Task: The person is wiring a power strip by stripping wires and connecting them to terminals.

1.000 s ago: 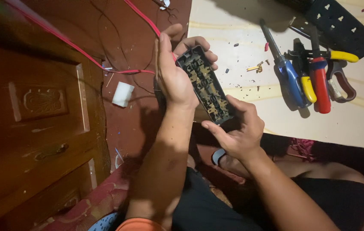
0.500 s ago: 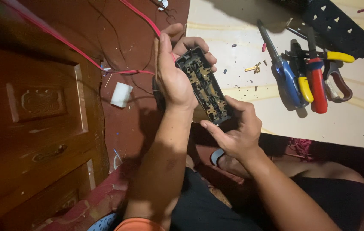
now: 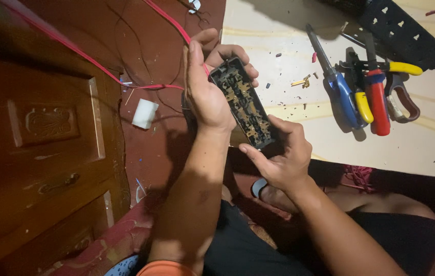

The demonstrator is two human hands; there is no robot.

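Two hands hold one opened power strip housing (image 3: 243, 105) in the head view, the only view there is. The left hand (image 3: 204, 94) wraps around its far end and left side, fingers curling over the top edge, palm against the casing. The right hand (image 3: 279, 156) grips the near end, thumb and fingers closed on the lower corner. The housing is a long black shell tilted slantwise between the hands, its open face turned up; inside it lie rows of brass-coloured contact strips, dusty and dark between them.

A red wire (image 3: 166, 25) runs from beyond the left hand down behind its fingers toward the housing, and another stretch of it lies on the reddish floor (image 3: 146, 56) to the left of that hand. A small white block (image 3: 145, 113) sits on the floor left of the left wrist, and further left stands a carved wooden cabinet (image 3: 43, 138).

To the right of both hands, on a pale board (image 3: 422, 143), lie a blue-handled tool (image 3: 342, 94), yellow-handled pliers (image 3: 363, 105), a red-handled tool (image 3: 378, 102) and brown-handled scissors (image 3: 404, 99), close together. Beyond them rests a black slotted cover (image 3: 399, 30). Small bits of brass and debris (image 3: 302, 82) lie scattered between the right hand and the tools.
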